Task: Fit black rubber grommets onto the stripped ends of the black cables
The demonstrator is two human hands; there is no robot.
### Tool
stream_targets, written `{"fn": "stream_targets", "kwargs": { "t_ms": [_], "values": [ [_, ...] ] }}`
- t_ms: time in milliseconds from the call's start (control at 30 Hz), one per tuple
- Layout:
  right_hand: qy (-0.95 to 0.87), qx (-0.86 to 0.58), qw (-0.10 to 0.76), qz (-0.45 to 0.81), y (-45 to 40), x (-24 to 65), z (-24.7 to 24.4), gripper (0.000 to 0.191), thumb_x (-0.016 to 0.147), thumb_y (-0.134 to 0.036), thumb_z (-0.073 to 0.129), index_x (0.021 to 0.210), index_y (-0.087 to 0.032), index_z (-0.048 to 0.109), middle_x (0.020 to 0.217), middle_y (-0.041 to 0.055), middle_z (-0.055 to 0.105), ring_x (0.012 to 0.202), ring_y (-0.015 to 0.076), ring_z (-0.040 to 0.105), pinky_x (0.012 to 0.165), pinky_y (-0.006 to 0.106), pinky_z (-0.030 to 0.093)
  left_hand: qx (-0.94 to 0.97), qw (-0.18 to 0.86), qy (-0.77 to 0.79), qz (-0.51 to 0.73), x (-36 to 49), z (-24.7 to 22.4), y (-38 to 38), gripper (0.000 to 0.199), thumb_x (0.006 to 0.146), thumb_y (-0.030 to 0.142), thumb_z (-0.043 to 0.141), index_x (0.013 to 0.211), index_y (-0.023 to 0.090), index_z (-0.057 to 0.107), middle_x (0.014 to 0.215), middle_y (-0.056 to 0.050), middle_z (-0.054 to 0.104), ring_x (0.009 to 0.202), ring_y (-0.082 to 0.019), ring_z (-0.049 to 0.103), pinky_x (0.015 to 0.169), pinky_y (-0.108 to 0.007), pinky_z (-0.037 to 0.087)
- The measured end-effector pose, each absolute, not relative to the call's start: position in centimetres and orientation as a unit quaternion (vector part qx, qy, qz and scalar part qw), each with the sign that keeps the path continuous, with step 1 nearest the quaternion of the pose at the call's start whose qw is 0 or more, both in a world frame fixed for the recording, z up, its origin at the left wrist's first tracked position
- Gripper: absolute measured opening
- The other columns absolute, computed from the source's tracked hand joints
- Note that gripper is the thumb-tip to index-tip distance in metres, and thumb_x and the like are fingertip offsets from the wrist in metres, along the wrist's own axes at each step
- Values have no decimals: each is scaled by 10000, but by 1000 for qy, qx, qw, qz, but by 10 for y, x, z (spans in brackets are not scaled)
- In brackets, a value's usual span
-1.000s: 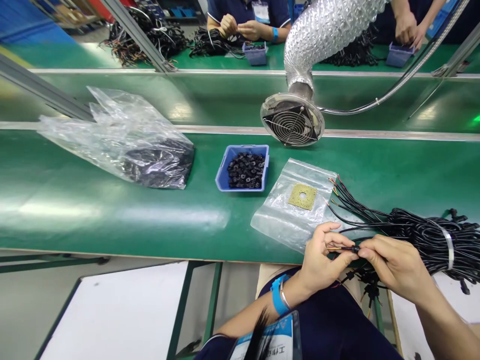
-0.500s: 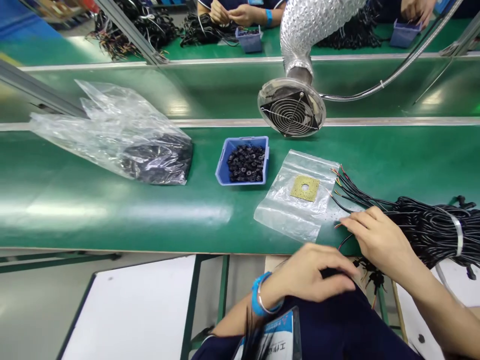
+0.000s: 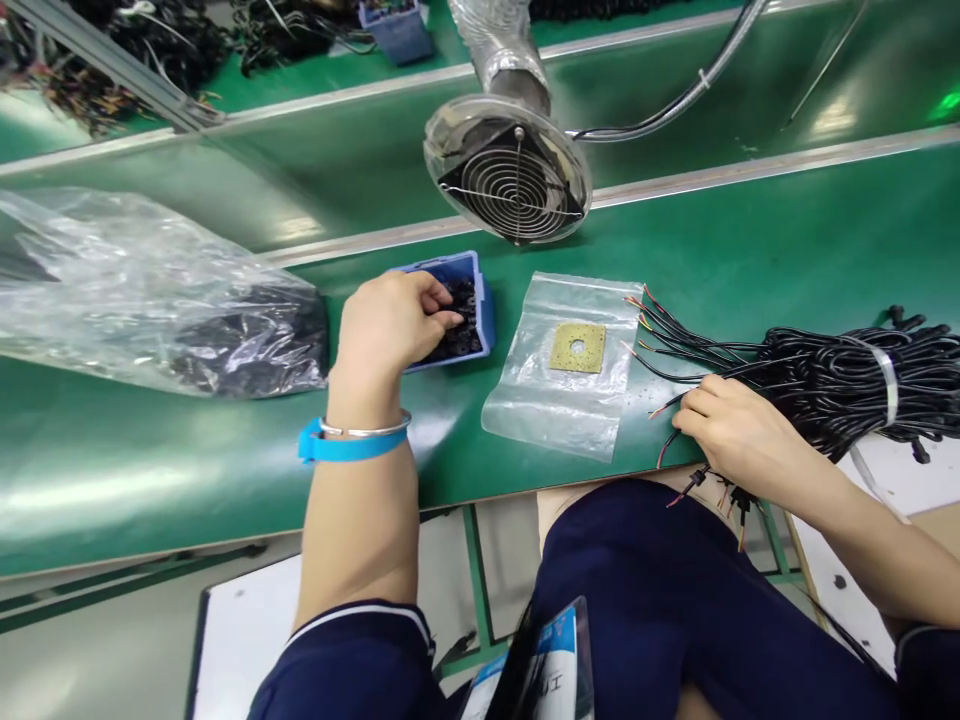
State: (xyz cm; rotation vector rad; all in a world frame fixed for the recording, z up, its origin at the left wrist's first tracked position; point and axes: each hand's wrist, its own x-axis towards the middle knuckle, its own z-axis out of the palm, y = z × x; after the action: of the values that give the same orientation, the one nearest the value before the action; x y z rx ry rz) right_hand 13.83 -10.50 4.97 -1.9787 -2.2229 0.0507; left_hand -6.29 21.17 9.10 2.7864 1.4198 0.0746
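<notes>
My left hand (image 3: 397,318) reaches over the near left side of a blue bin (image 3: 484,310), its thumb and fingertips slightly apart at the small black parts (image 3: 466,335) inside. I see nothing held between them. At the right, my right hand (image 3: 716,425) has its fingers closed on a black cable near the bench's front edge. The cable's thin red end sticks out by the fingertips. A thick bundle of black cables (image 3: 832,385), tied with a white band, lies beyond that hand, its coloured wire ends pointing left.
Between the hands lies a clear plastic bag (image 3: 517,405) with a yellow square sponge (image 3: 577,348) on it. A large plastic bag (image 3: 240,340) of dark items is at the left. A round fume fan (image 3: 517,190) hangs over the back of the green bench (image 3: 750,250).
My left hand has moved from beside the right hand, forward and left into the blue bin. My right hand's fingers have closed on a cable. The view has shifted and tilted.
</notes>
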Motion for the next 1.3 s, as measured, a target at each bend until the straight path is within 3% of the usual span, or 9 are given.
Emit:
{"fn": "stream_targets", "kwargs": {
  "t_ms": [67,267,400,567,667,767,933,1133,1300],
  "values": [
    [-738,-670,87,7,-105,137,47,160,874,-41,545,786,-162,602,775,48,576,818,207,430,710,341,298,888,-8,458,26,-58,91,207,512,939,438,367,967,51,700,794,29,564,1033,-213,625,853,-452,438],
    [-727,-683,70,22,-107,130,52,111,934,-138,534,860,-174,609,824,46,586,846,201,435,727,338,283,926,-8,377,-12,-56,102,205,192,880,238,589,924,121,735,884,-79,598,924,-286,618,880,-480,517],
    [-725,-679,105,46,-107,133,56,107,935,-139,513,863,-166,588,841,41,583,828,185,455,737,325,334,870,53,475,122,-54,110,206,26,769,192,707,776,177,687,716,-17,547,801,-248,596,885,-504,520],
    [-687,-651,316,60,-107,137,62,138,975,-164,395,950,-158,530,842,50,611,776,157,549,718,286,449,668,408,413,465,-60,112,161,283,576,218,873,681,159,616,622,13,667,499,-143,605,515,-266,553],
    [-678,-632,373,53,-105,138,63,132,984,-185,391,987,-159,520,840,45,616,733,137,577,661,258,477,614,576,307,444,-63,98,119,400,456,334,970,676,149,692,683,-11,723,485,-117,640,452,-194,548],
    [-682,-624,377,50,-104,136,63,131,973,-180,414,1001,-154,540,832,41,613,718,130,574,641,250,483,604,666,282,334,-65,78,81,312,563,324,940,789,177,782,813,-36,744,529,-99,663,532,-185,589],
    [-669,-625,398,55,-108,132,62,122,956,-168,460,1000,-154,573,835,31,623,720,116,582,652,240,475,711,611,233,261,-60,52,54,170,800,210,740,964,193,786,919,-55,714,674,-120,694,648,-217,599],
    [-658,-631,407,57,-108,130,58,87,951,-162,496,970,-163,581,837,19,628,726,102,594,659,226,467,869,388,217,217,-35,55,74,160,811,101,631,911,165,737,906,-56,741,817,-161,683,771,-279,548],
    [-650,-626,427,58,-107,129,56,77,960,-156,496,975,-165,571,809,0,613,706,79,573,659,208,454,789,529,260,172,-27,58,92,97,792,165,665,889,161,672,823,-32,716,707,-132,666,683,-248,534]
  ]
}}
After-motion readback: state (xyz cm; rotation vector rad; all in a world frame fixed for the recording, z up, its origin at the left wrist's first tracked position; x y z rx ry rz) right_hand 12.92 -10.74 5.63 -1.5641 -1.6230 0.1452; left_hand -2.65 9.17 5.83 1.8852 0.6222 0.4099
